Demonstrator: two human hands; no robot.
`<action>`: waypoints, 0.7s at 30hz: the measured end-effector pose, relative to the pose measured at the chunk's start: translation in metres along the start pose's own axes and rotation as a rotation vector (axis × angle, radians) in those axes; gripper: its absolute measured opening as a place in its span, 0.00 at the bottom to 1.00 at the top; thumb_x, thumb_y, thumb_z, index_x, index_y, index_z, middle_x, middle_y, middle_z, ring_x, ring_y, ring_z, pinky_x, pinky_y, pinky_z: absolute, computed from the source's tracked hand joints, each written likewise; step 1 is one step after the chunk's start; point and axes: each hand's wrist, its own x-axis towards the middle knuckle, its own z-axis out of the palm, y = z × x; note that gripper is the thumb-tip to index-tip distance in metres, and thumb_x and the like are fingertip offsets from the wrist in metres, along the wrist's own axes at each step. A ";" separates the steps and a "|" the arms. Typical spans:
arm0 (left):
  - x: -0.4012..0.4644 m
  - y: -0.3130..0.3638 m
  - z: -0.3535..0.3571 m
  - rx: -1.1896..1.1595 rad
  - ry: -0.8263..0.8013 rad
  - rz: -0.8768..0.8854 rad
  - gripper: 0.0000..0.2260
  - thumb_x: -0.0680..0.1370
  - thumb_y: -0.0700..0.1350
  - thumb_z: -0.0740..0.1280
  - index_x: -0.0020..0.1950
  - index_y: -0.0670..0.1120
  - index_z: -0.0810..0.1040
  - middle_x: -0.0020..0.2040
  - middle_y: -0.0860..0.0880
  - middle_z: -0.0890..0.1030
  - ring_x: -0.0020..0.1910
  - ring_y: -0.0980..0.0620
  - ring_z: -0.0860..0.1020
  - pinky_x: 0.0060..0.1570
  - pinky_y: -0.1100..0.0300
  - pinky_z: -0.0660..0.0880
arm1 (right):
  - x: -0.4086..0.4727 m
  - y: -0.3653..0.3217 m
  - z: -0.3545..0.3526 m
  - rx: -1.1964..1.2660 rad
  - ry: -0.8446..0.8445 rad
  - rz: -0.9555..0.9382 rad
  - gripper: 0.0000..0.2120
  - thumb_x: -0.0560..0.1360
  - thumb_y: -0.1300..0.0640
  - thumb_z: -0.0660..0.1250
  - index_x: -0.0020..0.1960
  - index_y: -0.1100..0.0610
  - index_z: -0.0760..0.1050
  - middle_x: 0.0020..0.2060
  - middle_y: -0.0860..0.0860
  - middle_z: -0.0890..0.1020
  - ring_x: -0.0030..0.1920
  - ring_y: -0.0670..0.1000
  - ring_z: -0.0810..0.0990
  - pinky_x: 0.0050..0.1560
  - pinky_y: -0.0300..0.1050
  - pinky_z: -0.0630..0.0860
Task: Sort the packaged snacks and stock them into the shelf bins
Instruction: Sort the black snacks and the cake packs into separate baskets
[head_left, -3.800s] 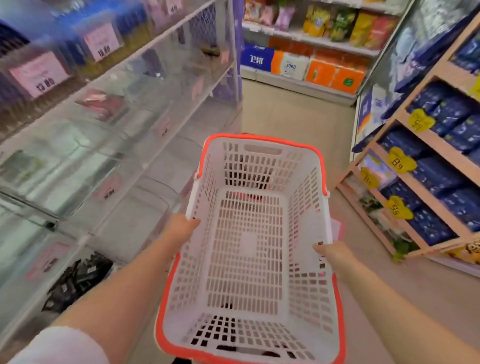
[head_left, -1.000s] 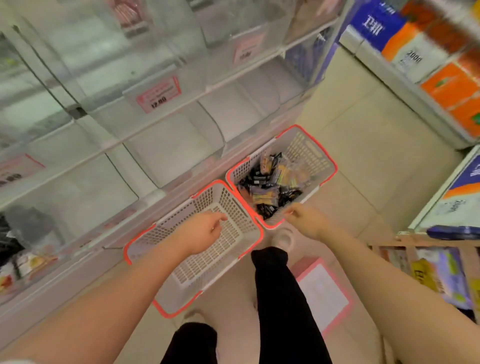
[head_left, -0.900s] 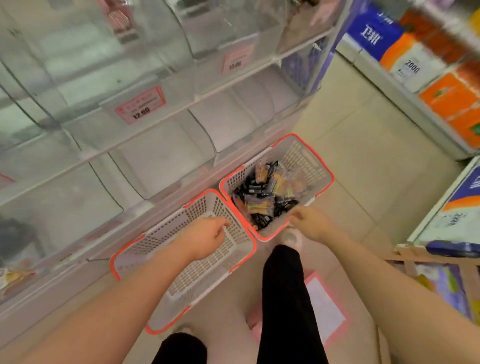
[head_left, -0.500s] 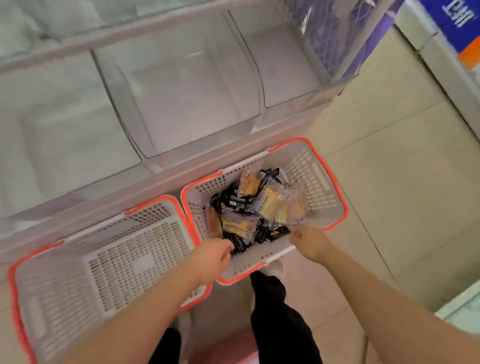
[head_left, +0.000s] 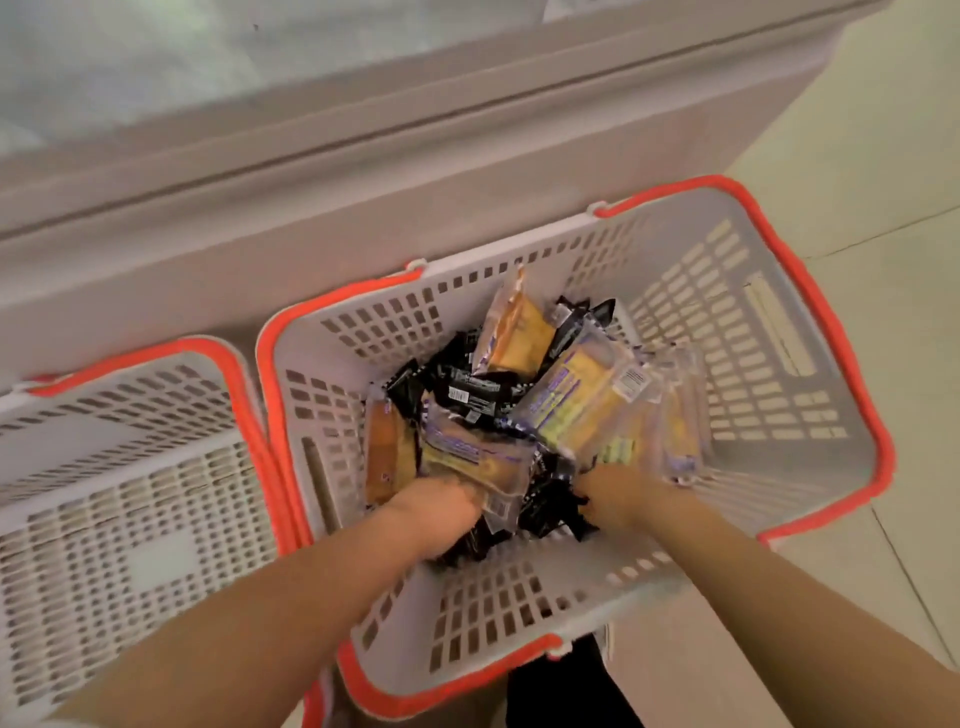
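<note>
1. Beige floor tiles (head_left: 857, 130) run beside a pale shelf base (head_left: 311, 218); two red-rimmed baskets touch in front of it
2. Right basket (head_left: 769, 332) holds snacks (head_left: 576, 400); left basket (head_left: 130, 467) is empty
3. Left hand (head_left: 441, 512) and right hand (head_left: 618, 493) dig into the pile; I cannot tell their grips
</note>
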 end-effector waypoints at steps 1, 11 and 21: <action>0.006 -0.003 0.007 0.064 0.014 0.049 0.17 0.76 0.32 0.58 0.65 0.39 0.70 0.64 0.41 0.71 0.61 0.40 0.71 0.56 0.48 0.71 | 0.006 0.001 0.002 -0.056 -0.019 -0.029 0.17 0.78 0.57 0.58 0.64 0.62 0.70 0.62 0.59 0.75 0.60 0.58 0.74 0.56 0.48 0.72; 0.027 0.013 0.029 0.541 0.049 0.103 0.17 0.81 0.41 0.56 0.70 0.41 0.68 0.70 0.44 0.64 0.67 0.44 0.62 0.64 0.53 0.61 | 0.006 0.007 0.007 0.004 -0.039 -0.222 0.23 0.76 0.40 0.61 0.61 0.56 0.73 0.58 0.54 0.76 0.54 0.53 0.75 0.53 0.45 0.70; 0.022 0.007 0.035 0.383 0.009 0.031 0.18 0.81 0.40 0.56 0.70 0.42 0.64 0.69 0.42 0.68 0.67 0.43 0.66 0.64 0.51 0.62 | 0.027 -0.029 0.019 -0.349 0.256 -0.296 0.32 0.77 0.43 0.60 0.73 0.60 0.58 0.69 0.56 0.63 0.66 0.56 0.66 0.60 0.50 0.69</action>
